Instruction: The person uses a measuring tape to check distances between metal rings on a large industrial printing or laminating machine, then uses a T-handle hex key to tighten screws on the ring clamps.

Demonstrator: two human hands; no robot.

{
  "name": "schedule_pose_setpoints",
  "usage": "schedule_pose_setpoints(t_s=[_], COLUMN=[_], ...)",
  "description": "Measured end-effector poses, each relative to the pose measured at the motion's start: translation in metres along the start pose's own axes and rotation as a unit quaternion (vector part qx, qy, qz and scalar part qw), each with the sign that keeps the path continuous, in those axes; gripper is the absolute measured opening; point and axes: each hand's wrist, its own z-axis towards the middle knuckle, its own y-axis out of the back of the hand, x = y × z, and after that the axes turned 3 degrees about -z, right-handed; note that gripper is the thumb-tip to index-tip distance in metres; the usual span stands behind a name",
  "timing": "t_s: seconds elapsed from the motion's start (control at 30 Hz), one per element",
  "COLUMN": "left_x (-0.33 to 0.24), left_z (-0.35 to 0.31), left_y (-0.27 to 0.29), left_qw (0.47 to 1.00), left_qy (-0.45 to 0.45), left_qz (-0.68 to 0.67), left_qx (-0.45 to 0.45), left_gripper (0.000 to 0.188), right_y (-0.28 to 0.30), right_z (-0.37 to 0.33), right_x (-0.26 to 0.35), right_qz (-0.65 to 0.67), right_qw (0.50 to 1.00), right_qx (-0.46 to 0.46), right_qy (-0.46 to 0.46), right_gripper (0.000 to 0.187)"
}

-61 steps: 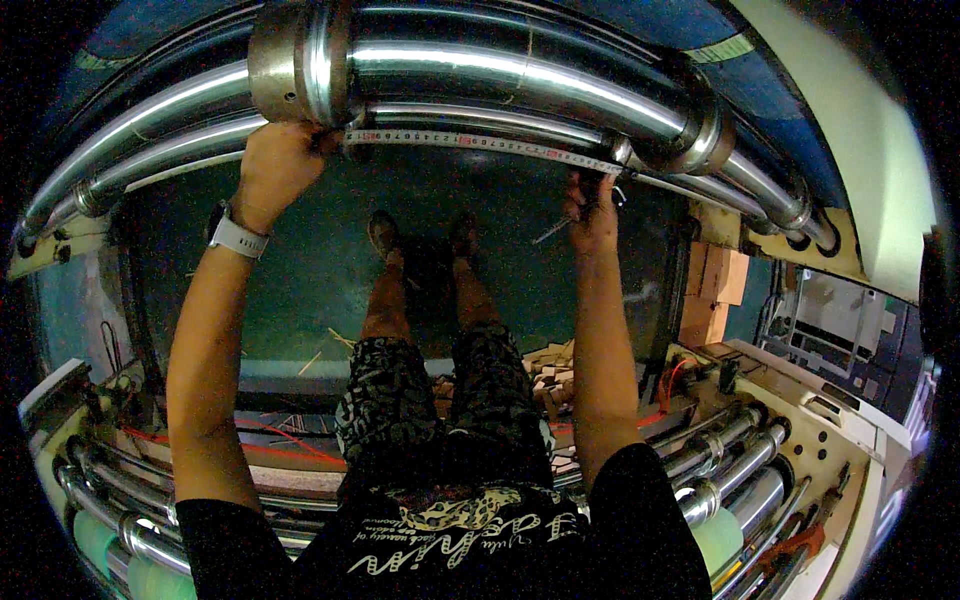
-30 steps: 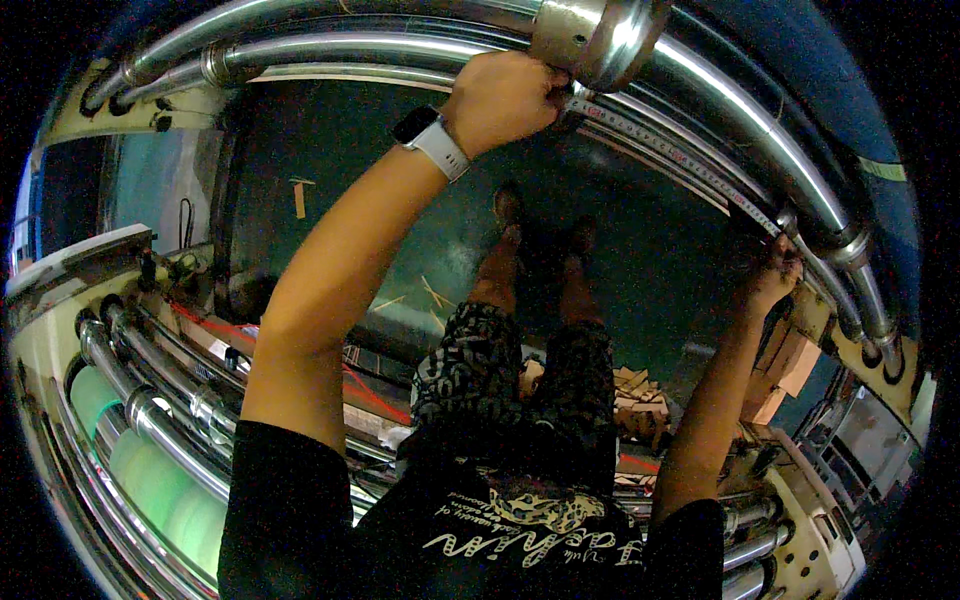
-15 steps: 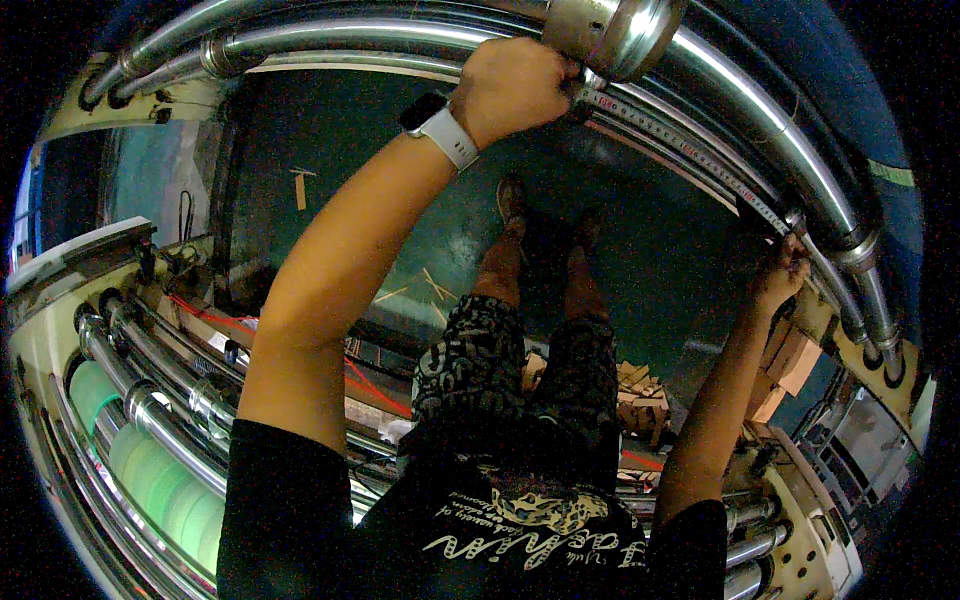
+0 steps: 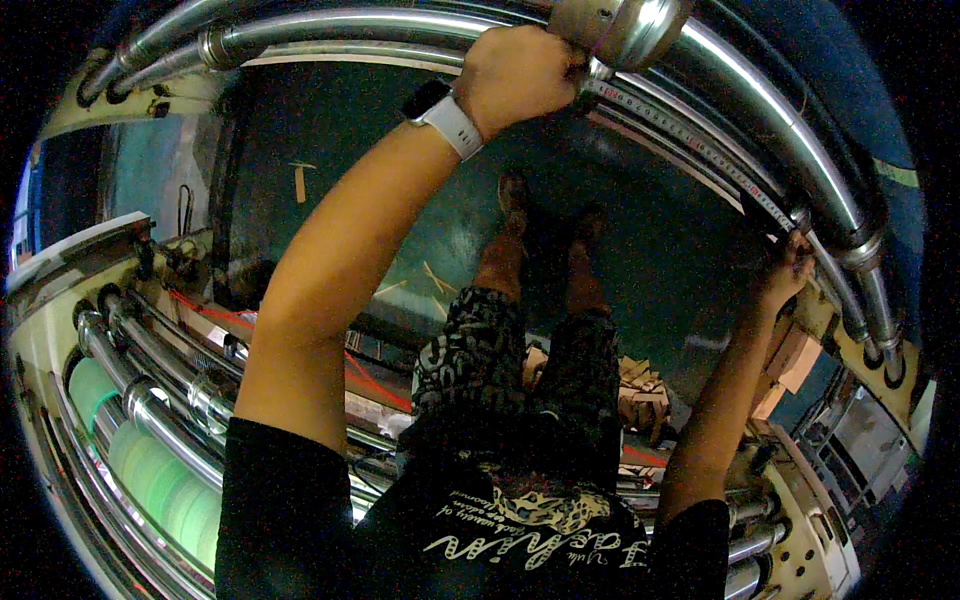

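Observation:
A steel tape measure (image 4: 690, 138) is stretched along the shiny bars at the upper right, its pale marked blade running between my two hands. My left hand (image 4: 520, 82), with a watch on its wrist, is closed on the blade's far-left end, just beneath a thick metal collar (image 4: 625, 30) on the upper roller. Lower down on the right, my right hand (image 4: 788, 272) pinches the other end, close beside the bars. My fingers hide both ends, and I cannot tell which hand has the case.
Long chrome rollers (image 4: 370, 28) arch across the far side between machine side plates. Behind me at lower left, more rollers run beside a green-lit drum (image 4: 165, 480). A red cable (image 4: 375, 385) crosses there. Cardboard pieces (image 4: 642, 392) lie near my legs, and thin strips (image 4: 436, 278) lie on the floor.
My left hand and the tape beside it sit very slightly higher in view. Both hands keep their hold, and my right hand has hardly moved.

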Motion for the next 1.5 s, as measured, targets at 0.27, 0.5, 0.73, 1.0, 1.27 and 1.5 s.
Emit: schedule_pose_setpoints(t_s=[0.27,0.5,0.73,1.0,1.27,1.5], left_x=[0.008,-0.005,-0.004,-0.003,-0.004,-0.002], left_z=[0.003,-0.004,0.000,0.001,0.000,0.000], left_y=[-0.010,0.006,0.002,0.001,0.001,0.002], left_qw=[0.998,0.993,0.995,0.996,0.996,0.997], left_qy=[0.021,-0.019,0.000,-0.008,-0.005,-0.022], left_qz=[0.051,-0.095,-0.086,-0.083,-0.083,-0.069], left_qx=[0.023,-0.066,-0.054,-0.044,-0.026,-0.032], left_gripper=[0.024,0.015,0.014,0.014,0.013,0.013], right_y=[-0.020,-0.005,0.004,0.004,0.013,0.001], right_z=[-0.007,0.001,0.008,0.009,0.013,0.000], right_x=[0.024,0.012,-0.004,-0.002,-0.013,0.001], right_qz=[0.038,-0.059,-0.030,-0.090,-0.043,-0.011], right_qw=[0.999,0.998,0.999,0.996,0.998,0.999], right_qx=[-0.012,-0.005,-0.002,-0.005,0.017,-0.007], right_qy=[-0.014,-0.024,0.019,0.013,0.033,-0.033], right_gripper=[0.013,0.018,0.023,0.024,0.020,0.021])
